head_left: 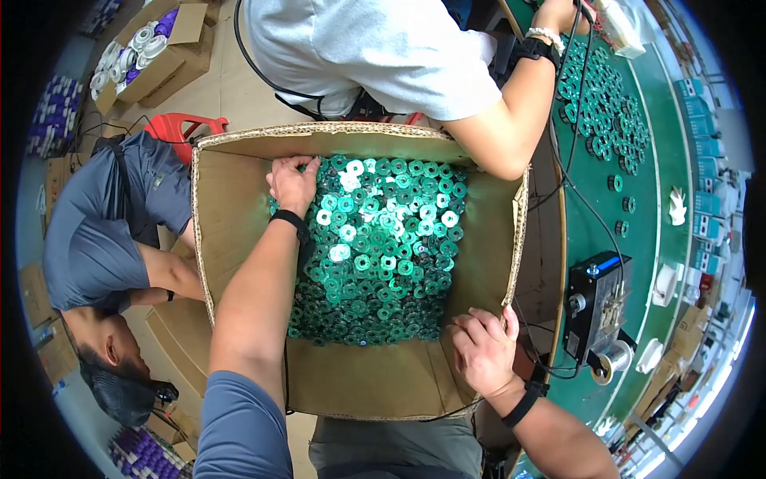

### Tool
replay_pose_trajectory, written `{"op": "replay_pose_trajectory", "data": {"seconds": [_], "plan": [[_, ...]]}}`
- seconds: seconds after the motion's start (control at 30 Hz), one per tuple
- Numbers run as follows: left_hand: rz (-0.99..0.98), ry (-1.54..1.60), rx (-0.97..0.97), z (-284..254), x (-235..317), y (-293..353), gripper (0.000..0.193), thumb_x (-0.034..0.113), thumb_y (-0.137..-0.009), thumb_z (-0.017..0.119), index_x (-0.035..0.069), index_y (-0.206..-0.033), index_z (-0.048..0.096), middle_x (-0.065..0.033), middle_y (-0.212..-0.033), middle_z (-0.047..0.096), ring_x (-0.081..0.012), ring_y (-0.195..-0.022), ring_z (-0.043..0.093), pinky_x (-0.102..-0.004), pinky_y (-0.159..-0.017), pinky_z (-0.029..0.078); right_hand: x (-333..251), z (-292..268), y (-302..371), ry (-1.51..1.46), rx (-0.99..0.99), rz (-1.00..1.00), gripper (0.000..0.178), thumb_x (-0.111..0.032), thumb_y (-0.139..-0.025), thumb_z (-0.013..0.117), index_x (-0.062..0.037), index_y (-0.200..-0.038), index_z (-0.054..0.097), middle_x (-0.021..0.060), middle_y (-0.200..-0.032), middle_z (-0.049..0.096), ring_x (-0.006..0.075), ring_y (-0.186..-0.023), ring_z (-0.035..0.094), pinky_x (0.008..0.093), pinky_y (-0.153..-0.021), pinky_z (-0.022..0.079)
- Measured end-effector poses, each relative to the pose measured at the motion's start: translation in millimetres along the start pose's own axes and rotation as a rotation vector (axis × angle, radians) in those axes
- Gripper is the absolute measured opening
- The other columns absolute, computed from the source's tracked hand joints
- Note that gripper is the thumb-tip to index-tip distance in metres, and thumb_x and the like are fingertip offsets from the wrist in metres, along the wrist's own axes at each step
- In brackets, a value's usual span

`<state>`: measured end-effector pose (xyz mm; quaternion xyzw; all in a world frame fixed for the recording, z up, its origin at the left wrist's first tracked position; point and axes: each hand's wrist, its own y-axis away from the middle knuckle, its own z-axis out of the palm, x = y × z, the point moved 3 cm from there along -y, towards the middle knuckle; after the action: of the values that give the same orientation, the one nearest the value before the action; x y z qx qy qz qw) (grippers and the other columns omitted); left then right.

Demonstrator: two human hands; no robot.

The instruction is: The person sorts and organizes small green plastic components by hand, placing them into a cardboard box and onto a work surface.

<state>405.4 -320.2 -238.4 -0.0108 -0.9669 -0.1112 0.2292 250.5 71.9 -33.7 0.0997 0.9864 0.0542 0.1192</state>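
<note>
My right hand (485,355) touches the box's (487,239) near-right corner (can't tell if that grip's closed). Green parts (388,275) lie inside, ahead and left of it. My left hand (293,185), nearer, touches their far-left corner, fingers curled; can't tell if it's pinching one. Tabletop (589,238) right.

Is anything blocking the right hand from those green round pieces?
Nothing I can see. The right hand rests on the right wall of the cardboard box, some fingers inside, with only open space between them and the green round pieces.
</note>
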Motion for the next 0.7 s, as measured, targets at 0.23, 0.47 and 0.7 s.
{"op": "replay_pose_trajectory", "data": {"seconds": [0.23, 0.47, 0.7], "plan": [[0.027, 0.093, 0.03, 6, -13, -3, 0.026, 0.043, -0.089, 0.081, 0.022, -0.104, 0.085, -0.0091, -0.13, 0.064, -0.034, -0.126, 0.053, -0.0489, -0.109, 0.044, -2, 2, 0, 0.011, 0.001, -0.016, 0.023, -0.02, -0.083, 0.068, -0.019, -0.104, 0.076, -0.0043, -0.117, 0.07, 0.0175, -0.124, 0.061, 0.0559, -0.121, 0.026], [0.047, 0.072, 0.054, 11, -9, -2, 0.024, 0.041, -0.092, 0.078, 0.022, -0.105, 0.085, -0.0104, -0.127, 0.067, -0.0359, -0.123, 0.056, -0.0502, -0.105, 0.047, 2, 3, 2, 0.004, 0.009, 0.0, 0.027, -0.015, -0.076, 0.073, -0.0192, -0.102, 0.077, -0.0056, -0.113, 0.071, 0.0181, -0.121, 0.063, 0.0598, -0.122, 0.025], [0.018, 0.144, 0.086, -1, -27, -5, 0.024, 0.039, -0.091, 0.08, 0.022, -0.106, 0.084, -0.0119, -0.126, 0.069, -0.0377, -0.12, 0.059, -0.0505, -0.105, 0.048, 1, 0, -1, 0.006, 0.003, -0.014, 0.024, -0.021, -0.083, 0.067, -0.0189, -0.105, 0.075, -0.0038, -0.115, 0.07, 0.0176, -0.123, 0.062, 0.0561, -0.121, 0.027]]}}
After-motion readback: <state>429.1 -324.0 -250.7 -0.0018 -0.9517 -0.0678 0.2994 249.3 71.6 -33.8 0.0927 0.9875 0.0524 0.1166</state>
